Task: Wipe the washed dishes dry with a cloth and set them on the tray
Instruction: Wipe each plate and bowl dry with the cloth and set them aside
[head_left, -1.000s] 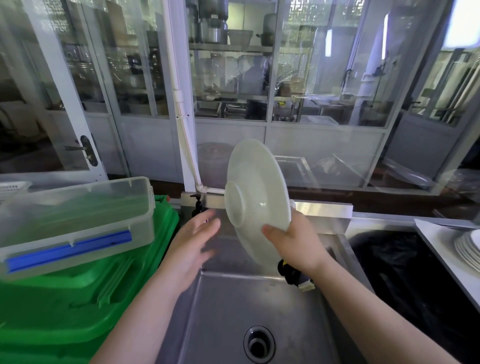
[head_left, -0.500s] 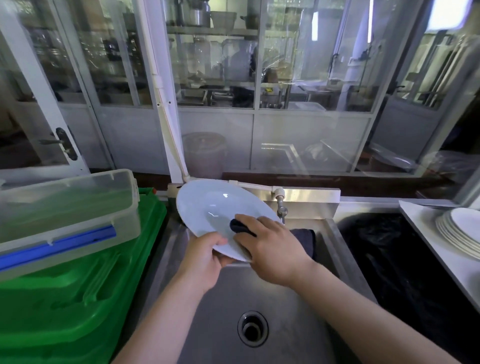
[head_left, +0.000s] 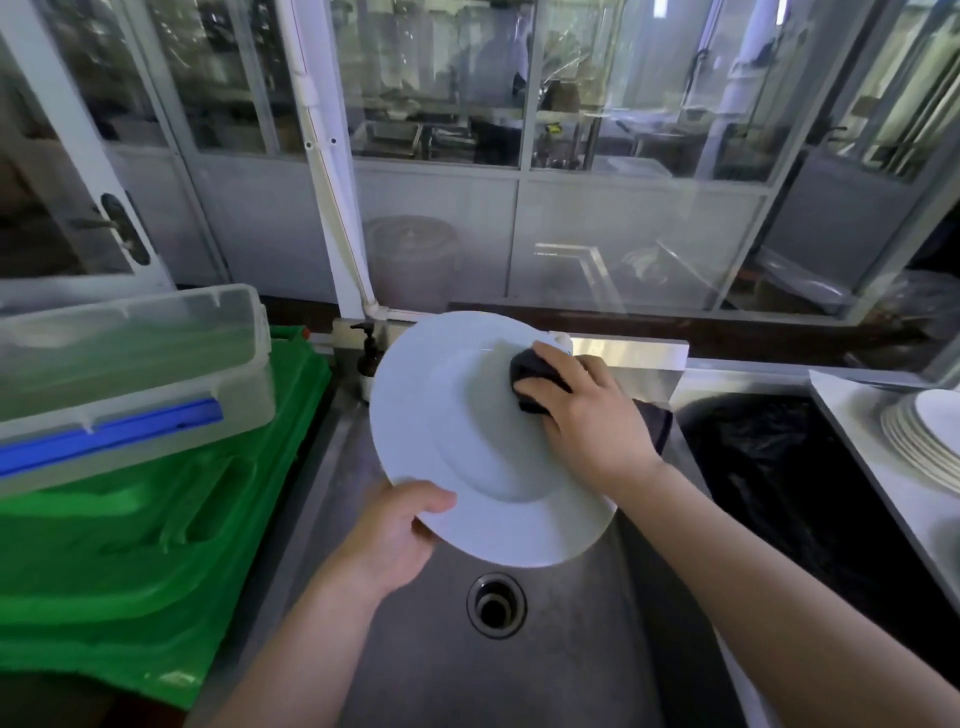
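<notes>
Sink basin (head_left: 571, 649): the stainless steel basin spreads out below both your arms, bare metal all round the drain (head_left: 496, 605).
Green crates (head_left: 156, 519): stacked hard against the basin's left edge, so your left side is tight; a clear lidded box (head_left: 130, 374) with a blue clip sits on top.
Black bag (head_left: 810, 493): fills the opening just right of the basin.
White plate (head_left: 467, 441): you hold it tilted above the basin, face toward you, its lower rim over the drain.
Plate stack (head_left: 919, 436): lies on the counter at far right, well apart from your hands.
Left hand (head_left: 395, 535): your thumb lies over the plate's lower left rim, fingers hidden beneath, pinching it.
Right hand (head_left: 587, 415): your fingers curl down on the dark cloth (head_left: 535, 379), pressing it to the plate's upper right.
Soap bottle (head_left: 369, 358): a pump bottle stands at the basin's back left corner, just behind the plate's rim.
Writing: none can be read.
</notes>
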